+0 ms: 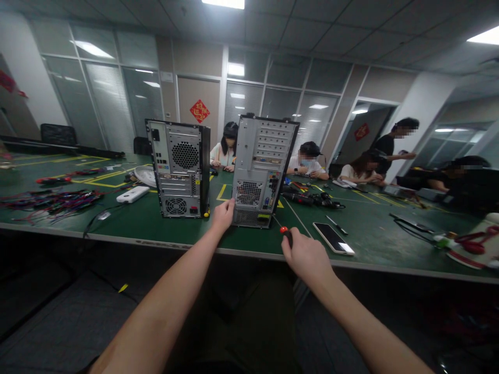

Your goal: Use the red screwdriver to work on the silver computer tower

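Note:
The right-hand computer case stands upright on the green table, its back panel of slots, ports and vents facing me. My left hand grips its lower left edge, thumb towards the back panel and the other fingers partly hidden along the side. My right hand is closed around the handle of a screwdriver, dark with a red end. The thin shaft points up and left, with its tip near the lower right edge of that case; contact there is too small to make out. A second computer case stands upright to the left.
A phone lies right of my right hand, near a thin pen-like tool. Tangled wires and a white device lie left. Black cables sit behind the cases. Several people are across the table.

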A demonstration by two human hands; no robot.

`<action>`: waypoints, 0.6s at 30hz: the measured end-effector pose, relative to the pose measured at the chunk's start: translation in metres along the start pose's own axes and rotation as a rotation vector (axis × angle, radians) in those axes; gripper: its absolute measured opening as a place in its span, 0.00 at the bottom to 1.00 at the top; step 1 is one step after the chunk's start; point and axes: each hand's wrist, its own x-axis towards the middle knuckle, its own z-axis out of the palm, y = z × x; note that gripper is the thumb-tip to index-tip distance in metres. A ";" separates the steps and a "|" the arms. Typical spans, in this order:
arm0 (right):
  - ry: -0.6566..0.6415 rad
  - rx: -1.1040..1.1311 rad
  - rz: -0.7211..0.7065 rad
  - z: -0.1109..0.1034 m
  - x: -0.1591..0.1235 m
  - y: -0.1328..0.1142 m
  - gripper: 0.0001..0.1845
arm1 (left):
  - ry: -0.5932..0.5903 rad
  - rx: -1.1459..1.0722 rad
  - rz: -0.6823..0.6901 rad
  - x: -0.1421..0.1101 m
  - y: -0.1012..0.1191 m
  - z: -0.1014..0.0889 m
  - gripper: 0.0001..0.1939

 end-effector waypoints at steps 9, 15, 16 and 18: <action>0.100 1.363 0.613 0.033 -0.008 -0.019 0.20 | 0.008 0.006 -0.004 -0.001 0.004 -0.002 0.30; 0.015 1.492 0.625 0.036 -0.009 -0.038 0.23 | 0.000 0.012 -0.001 -0.001 0.006 -0.002 0.30; 0.010 1.464 0.611 0.036 -0.009 -0.038 0.22 | 0.000 0.013 0.000 -0.001 0.006 -0.002 0.30; 0.014 1.375 0.579 0.033 -0.009 -0.034 0.19 | 0.001 0.012 -0.003 -0.001 0.005 -0.002 0.30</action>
